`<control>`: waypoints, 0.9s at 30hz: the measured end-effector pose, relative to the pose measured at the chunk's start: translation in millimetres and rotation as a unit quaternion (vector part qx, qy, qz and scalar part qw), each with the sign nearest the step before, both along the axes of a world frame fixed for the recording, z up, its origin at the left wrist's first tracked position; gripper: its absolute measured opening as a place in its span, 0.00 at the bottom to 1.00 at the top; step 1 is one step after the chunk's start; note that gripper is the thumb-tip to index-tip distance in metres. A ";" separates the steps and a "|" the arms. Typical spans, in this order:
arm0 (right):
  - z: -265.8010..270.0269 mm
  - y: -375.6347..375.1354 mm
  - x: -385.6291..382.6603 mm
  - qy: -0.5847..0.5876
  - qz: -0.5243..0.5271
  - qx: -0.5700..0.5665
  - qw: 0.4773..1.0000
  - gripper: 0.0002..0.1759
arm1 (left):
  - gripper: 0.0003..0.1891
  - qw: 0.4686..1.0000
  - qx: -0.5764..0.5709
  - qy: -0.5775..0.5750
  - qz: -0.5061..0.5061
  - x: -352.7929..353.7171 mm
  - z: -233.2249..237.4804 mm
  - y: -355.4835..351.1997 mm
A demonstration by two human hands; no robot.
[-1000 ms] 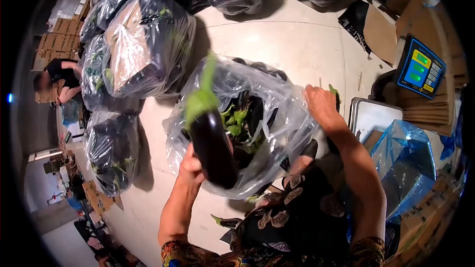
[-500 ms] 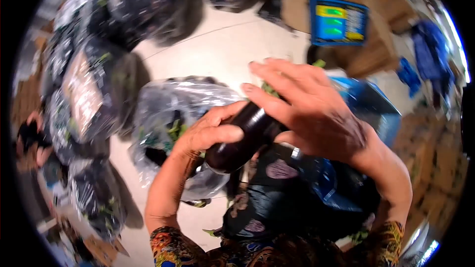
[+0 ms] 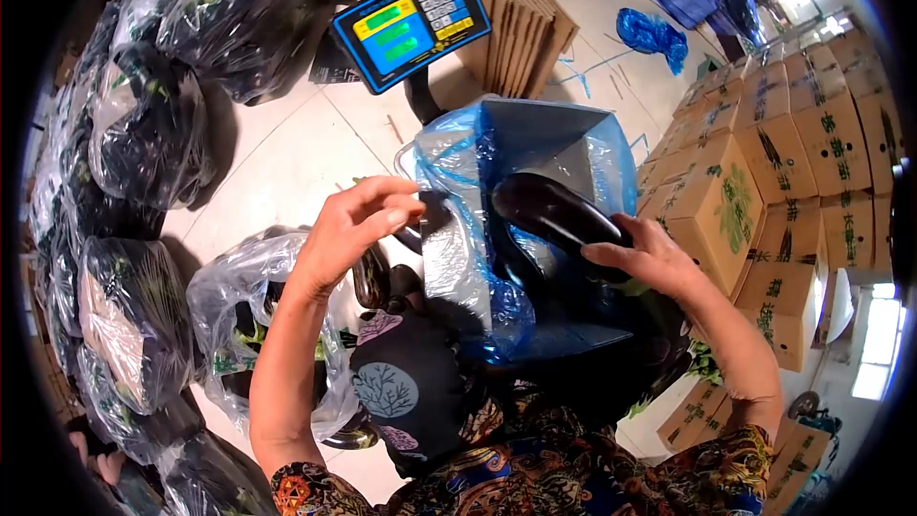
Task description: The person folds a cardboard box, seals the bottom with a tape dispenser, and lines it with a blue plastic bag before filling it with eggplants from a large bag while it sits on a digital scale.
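Observation:
My right hand (image 3: 651, 256) grips one end of a glossy dark eggplant (image 3: 549, 208), holding it tilted over the box (image 3: 583, 161). This box has a blue plastic liner (image 3: 449, 155) folded over its rim. Another dark shape, probably an eggplant, lies deeper inside, partly in shadow. Beside the box's left edge, my left hand (image 3: 355, 227) is raised with its thumb and fingers apart, holding nothing. Below that hand, a loose eggplant (image 3: 371, 277) shows between the box and my knee. An opened clear plastic bag (image 3: 239, 277) with dark eggplants and green stems stands at the left.
A scale display (image 3: 413, 27) with lit green digits stands beyond the box. Flattened cardboard (image 3: 516, 38) leans behind it. Full clear bags (image 3: 138, 320) line the left side. Printed cartons (image 3: 712, 205) are stacked at the right. A blue plastic bundle (image 3: 652, 36) lies on the floor.
The eggplant, held between both hands earlier, is now in my right hand alone, over the box. My left hand has let go. The view has turned right.

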State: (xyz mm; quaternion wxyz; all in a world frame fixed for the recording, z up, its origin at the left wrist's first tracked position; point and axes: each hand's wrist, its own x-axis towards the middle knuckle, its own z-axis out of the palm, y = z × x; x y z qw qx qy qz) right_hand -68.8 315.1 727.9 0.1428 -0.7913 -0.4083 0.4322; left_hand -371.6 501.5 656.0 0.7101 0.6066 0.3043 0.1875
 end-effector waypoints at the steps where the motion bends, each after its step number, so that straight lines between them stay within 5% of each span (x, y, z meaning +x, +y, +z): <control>1: -9.6 -5.6 4.8 0.029 -0.041 -0.017 0.999 0.33 | 0.24 1.000 -0.015 0.001 0.019 -1.7 -6.6 -4.0; 5: -96.7 -14.7 21.8 0.086 -0.129 0.001 0.988 0.43 | 0.21 0.993 -0.073 0.031 0.093 -14.7 -48.5 -10.4; 7: -121.9 -4.1 9.8 0.015 -0.138 0.026 0.990 0.47 | 0.21 0.988 -0.088 0.021 0.122 -18.9 -67.3 -16.7; 11: -161.2 14.6 -11.4 -0.155 -0.039 0.019 0.987 0.39 | 0.17 0.977 -0.120 0.021 0.172 -28.0 -93.8 -31.2; 19: -221.4 7.9 -26.8 -0.206 -0.063 0.082 0.973 0.42 | 0.11 0.940 -0.204 0.034 0.271 -59.7 -155.2 -60.8; 20: -244.2 5.1 -26.6 -0.283 -0.033 0.062 0.956 0.44 | 0.11 0.939 -0.207 0.028 0.272 -63.9 -164.0 -64.3; 23: -246.6 19.3 -29.6 -0.278 0.026 -0.175 0.944 0.48 | 0.11 0.933 -0.224 0.043 0.277 -70.5 -178.7 -73.5; 27: -270.1 29.7 -24.5 -0.358 0.155 -0.265 0.882 0.40 | 0.13 0.941 -0.219 0.045 0.253 -77.9 -172.0 -88.9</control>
